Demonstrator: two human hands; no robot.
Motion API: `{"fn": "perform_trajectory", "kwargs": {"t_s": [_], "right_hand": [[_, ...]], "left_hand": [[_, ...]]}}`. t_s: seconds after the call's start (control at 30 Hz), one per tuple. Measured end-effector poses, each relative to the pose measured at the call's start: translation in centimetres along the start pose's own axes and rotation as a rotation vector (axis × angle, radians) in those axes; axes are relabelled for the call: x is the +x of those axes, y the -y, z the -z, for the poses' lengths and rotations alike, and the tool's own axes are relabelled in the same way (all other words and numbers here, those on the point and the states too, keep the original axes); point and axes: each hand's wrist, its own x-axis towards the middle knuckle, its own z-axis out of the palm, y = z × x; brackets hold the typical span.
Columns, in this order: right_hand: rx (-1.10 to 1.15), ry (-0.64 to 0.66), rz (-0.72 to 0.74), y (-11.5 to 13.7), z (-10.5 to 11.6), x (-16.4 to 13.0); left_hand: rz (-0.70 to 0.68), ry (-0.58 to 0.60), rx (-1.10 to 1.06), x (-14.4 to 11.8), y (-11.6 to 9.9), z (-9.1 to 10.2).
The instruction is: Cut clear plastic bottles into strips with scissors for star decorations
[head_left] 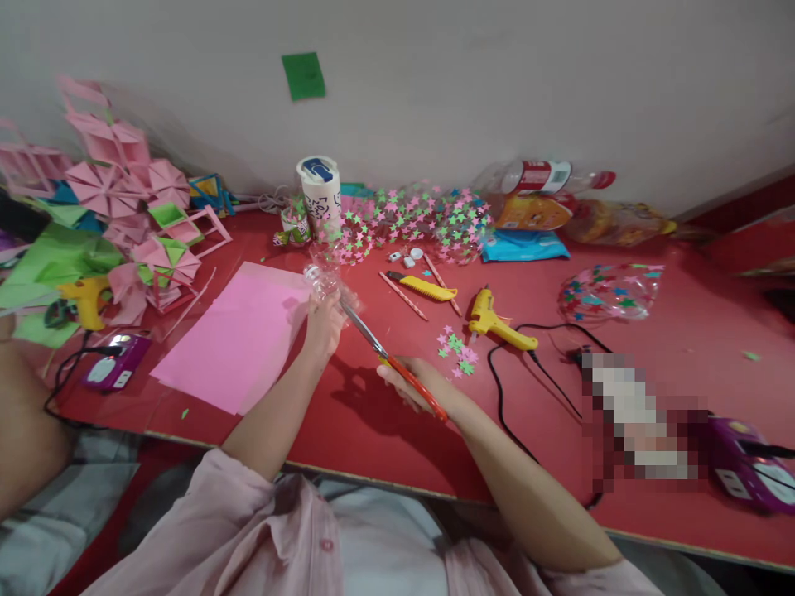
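My left hand (323, 321) grips a clear plastic bottle piece (321, 283) above the red table (385, 422). My right hand (415, 382) holds orange-handled scissors (397, 364); their metal blades point up-left and reach the plastic right beside my left hand. A pink paper sheet (239, 335) lies flat to the left of my left hand.
A yellow glue gun (493, 320) with a black cord, a yellow utility knife (422, 286), pink sticks and loose paper stars (458, 349) lie right of the hands. Star-covered plastic (413, 219), a white cup (320, 194) and bottles line the wall. Pink folded paper shapes (124, 190) fill the left.
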Motion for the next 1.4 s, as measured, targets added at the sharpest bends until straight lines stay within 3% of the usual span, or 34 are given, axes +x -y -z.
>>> {"fn": "perform_trajectory", "kwargs": {"t_s": [0.47,0.87,1.4], "right_hand": [[0.045,-0.023,0.002,-0.4,-0.4,0.2],[-0.086,-0.073,0.014,-0.1,-0.5,0.3],[0.022,-0.079,0.005,-0.2,-1.2,0.2]], "left_hand": [[0.008,0.008,0.008,0.0,-0.1,0.1],[-0.020,0.022,0.007,0.0,-0.2,0.3],[-0.044,-0.016,0.067,0.2,0.2,0.4]]}}
